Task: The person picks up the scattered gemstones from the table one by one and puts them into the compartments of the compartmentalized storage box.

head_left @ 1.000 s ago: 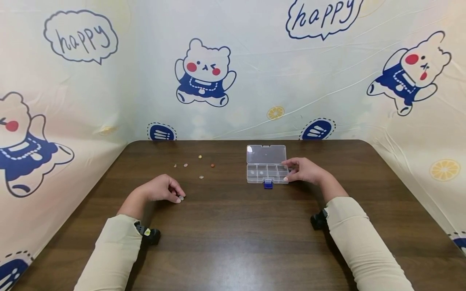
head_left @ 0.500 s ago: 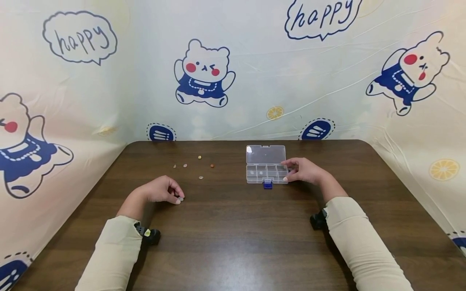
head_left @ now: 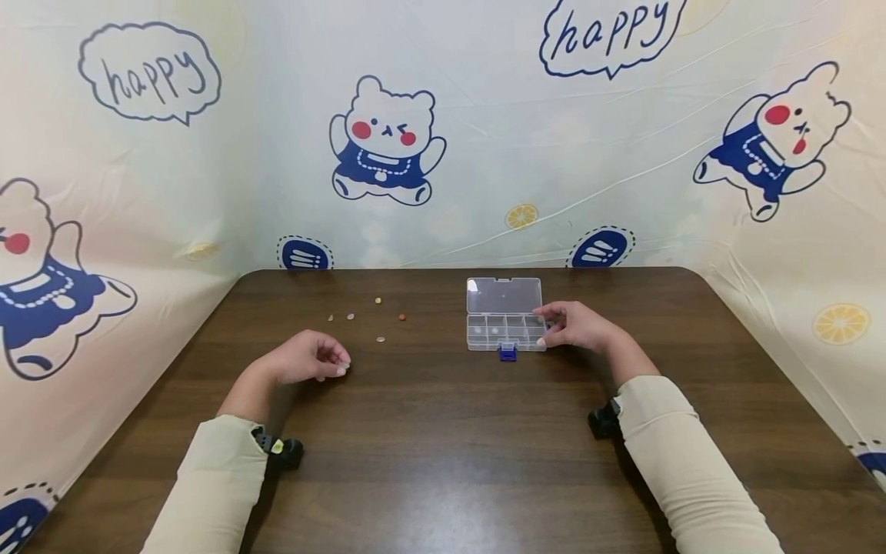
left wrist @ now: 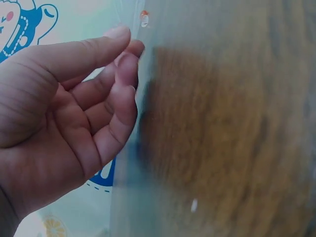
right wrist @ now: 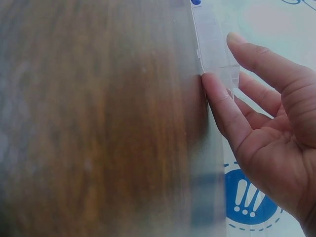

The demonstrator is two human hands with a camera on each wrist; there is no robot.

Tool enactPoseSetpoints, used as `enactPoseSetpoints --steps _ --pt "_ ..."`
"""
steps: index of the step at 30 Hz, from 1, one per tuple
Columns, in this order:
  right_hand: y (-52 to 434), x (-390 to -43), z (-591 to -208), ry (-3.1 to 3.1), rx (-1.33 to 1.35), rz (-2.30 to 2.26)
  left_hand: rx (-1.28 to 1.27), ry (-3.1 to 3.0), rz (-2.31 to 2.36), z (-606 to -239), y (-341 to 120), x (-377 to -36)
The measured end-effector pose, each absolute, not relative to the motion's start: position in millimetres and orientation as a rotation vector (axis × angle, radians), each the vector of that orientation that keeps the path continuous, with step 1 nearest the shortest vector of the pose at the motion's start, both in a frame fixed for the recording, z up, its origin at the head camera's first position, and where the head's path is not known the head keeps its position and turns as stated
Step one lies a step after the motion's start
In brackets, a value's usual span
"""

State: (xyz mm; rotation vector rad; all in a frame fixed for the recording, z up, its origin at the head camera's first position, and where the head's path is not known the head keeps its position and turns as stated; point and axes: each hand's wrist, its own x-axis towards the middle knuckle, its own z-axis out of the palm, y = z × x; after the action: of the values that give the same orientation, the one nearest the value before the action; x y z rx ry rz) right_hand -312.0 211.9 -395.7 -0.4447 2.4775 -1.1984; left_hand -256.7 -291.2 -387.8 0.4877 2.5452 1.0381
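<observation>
A clear, rectangular plastic compartment box (head_left: 507,333) lies far and right of centre, long axis left to right, lid (head_left: 504,295) folded back, blue clasp (head_left: 508,354) pointing near. The right hand (head_left: 580,325) grips its right end, thumb and fingers apart. On the wood-grain table (head_left: 443,446)'s left, near small pieces (head_left: 402,317), the left hand (head_left: 307,358) brings its fingertips together; I cannot tell whether they hold anything.

The left arm (head_left: 201,492) and right arm (head_left: 699,469) reach forward, well apart, their pale sleeves (head_left: 224,435) ending just behind the wrists. The left hand (head_left: 310,358) bends inward at the wrist, fingers curled, thumb brought close to the index fingertip in a pinch. The right hand (head_left: 581,325) also points inward, thumb and index finger parted in a wider hold.
</observation>
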Motion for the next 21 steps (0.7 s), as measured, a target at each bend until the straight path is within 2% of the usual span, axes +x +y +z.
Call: enactPoseSetpoints --steps 11,21 --pt "211.8 -314.0 -397.1 2.494 -0.438 -1.182 0.356 2.626 1.147 -379.9 -282.3 -258.3" --pt "210.2 -312.8 -396.3 2.491 -0.41 -1.185 0.372 2.672 1.202 -378.7 -275.9 -259.5"
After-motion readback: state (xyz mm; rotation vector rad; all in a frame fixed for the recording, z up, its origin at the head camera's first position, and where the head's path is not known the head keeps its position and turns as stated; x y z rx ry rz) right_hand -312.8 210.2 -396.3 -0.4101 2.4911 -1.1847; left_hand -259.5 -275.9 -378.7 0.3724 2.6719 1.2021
